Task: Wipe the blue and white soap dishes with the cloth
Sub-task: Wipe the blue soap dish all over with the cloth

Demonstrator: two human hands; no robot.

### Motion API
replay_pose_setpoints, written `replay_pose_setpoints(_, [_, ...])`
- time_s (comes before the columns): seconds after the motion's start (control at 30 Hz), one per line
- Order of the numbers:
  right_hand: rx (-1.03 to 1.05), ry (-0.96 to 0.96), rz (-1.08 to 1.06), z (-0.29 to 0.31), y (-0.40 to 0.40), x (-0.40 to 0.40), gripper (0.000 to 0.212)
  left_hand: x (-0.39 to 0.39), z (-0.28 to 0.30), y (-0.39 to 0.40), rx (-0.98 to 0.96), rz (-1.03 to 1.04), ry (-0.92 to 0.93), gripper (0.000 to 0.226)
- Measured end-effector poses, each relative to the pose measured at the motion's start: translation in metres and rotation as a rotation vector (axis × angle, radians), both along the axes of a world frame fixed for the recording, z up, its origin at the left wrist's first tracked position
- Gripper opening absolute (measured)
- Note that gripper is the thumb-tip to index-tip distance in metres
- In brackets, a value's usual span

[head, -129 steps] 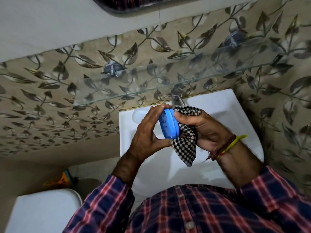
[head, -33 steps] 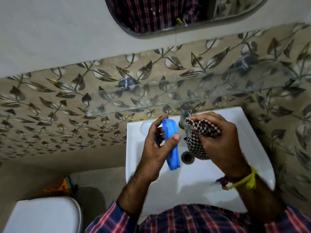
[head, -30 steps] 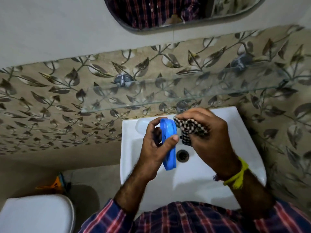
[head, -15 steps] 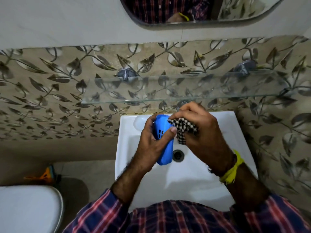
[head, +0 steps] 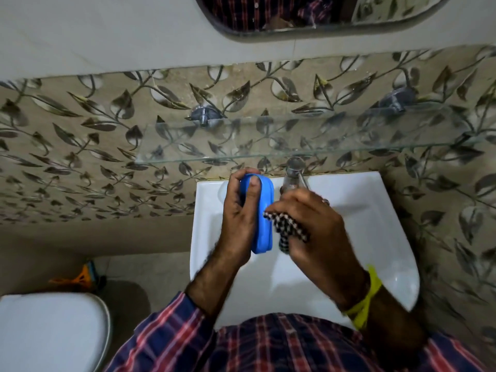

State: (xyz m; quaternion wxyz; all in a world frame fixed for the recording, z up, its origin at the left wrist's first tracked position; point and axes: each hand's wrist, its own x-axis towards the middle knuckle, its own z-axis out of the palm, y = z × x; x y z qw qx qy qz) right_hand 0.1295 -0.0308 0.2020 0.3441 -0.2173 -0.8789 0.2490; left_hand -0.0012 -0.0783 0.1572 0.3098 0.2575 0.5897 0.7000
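My left hand grips the blue soap dish on edge above the white basin, fingers curled over its top end and thumb across its side. My right hand holds the bunched black-and-white checked cloth and presses it against the right side of the dish, near the middle. Most of the cloth is hidden inside my right palm. I cannot see a white soap dish.
A chrome tap stands at the back of the basin, just behind my right hand. A glass shelf juts from the leaf-patterned wall above it. A white toilet lid lies at the lower left, a mirror at the top.
The cloth has slid from the top end of the blue dish down to its middle. My left hand has turned the dish, so its smooth side faces up.
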Motion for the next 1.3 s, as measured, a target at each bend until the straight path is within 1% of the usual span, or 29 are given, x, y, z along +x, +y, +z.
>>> replay_pose_setpoints(0.07, [0.003,-0.006,-0.060,0.005,0.006,-0.009,0.042,-0.001,0.002,0.006,-0.004,0.010,0.056,0.022])
replay_pose_setpoints(0.13, [0.017,0.022,-0.108,0.015,0.021,-0.020,0.037,0.004,0.002,0.011,0.007,0.022,0.078,0.019])
replay_pose_setpoints(0.2, [0.058,0.043,-0.091,0.015,0.027,-0.020,0.033,0.008,0.004,0.015,0.023,0.061,0.017,0.014])
replay_pose_setpoints(0.27, [0.083,0.045,-0.076,0.004,0.015,-0.012,0.035,0.006,0.003,0.019,0.027,0.093,-0.054,0.011])
replay_pose_setpoints(0.33, [0.089,0.067,-0.093,-0.005,0.003,-0.009,0.037,0.003,0.001,0.017,0.025,0.104,-0.045,0.009])
replay_pose_setpoints(0.43, [0.040,0.155,-0.136,0.002,0.023,-0.025,0.031,0.010,0.001,0.018,0.027,0.105,-0.108,0.015])
replay_pose_setpoints(0.47, [0.035,0.171,-0.110,0.004,0.026,-0.029,0.029,0.011,0.002,0.019,0.019,0.116,-0.142,0.019])
replay_pose_setpoints(0.53, [0.070,0.125,-0.060,-0.002,0.018,-0.023,0.029,0.006,0.004,0.022,0.014,0.157,-0.212,0.020])
replay_pose_setpoints(0.6, [0.078,0.067,-0.035,-0.012,0.001,-0.007,0.038,0.001,0.001,0.022,-0.016,0.185,-0.195,0.021])
replay_pose_setpoints(0.63, [0.063,0.069,-0.025,-0.014,-0.002,-0.003,0.040,0.001,-0.002,0.020,-0.037,0.188,-0.184,0.022])
replay_pose_setpoints(0.73, [-0.029,0.101,-0.049,-0.003,0.017,-0.019,0.037,0.012,-0.006,0.020,-0.043,0.168,-0.286,0.020])
replay_pose_setpoints(0.8, [-0.033,0.107,-0.014,0.000,0.019,-0.023,0.033,0.011,-0.001,0.024,-0.036,0.215,-0.361,0.019])
replay_pose_setpoints(0.87, [0.025,0.042,0.031,-0.008,0.009,-0.011,0.037,0.001,0.003,0.027,-0.063,0.264,-0.355,0.019])
replay_pose_setpoints(0.93, [0.020,0.009,0.048,-0.012,-0.004,0.000,0.046,-0.002,0.000,0.024,-0.102,0.286,-0.296,0.022])
replay_pose_setpoints(0.97, [0.001,0.017,0.049,-0.010,-0.001,-0.002,0.046,0.001,-0.003,0.022,-0.103,0.274,-0.309,0.021])
replay_pose_setpoints(1.03, [-0.088,0.065,0.028,-0.001,0.015,-0.019,0.034,0.011,-0.005,0.023,-0.087,0.245,-0.389,0.017])
replay_pose_setpoints(1.1, [-0.176,0.126,0.030,0.005,0.024,-0.029,0.030,0.015,0.000,0.024,-0.075,0.247,-0.430,0.020])
replay_pose_setpoints(1.23, [-0.133,0.059,0.082,-0.008,0.002,-0.006,0.042,0.003,0.003,0.022,-0.103,0.292,-0.404,0.025])
replay_pose_setpoints(1.3, [-0.141,0.072,0.084,-0.007,0.004,-0.008,0.044,0.005,-0.001,0.022,-0.114,0.295,-0.435,0.028])
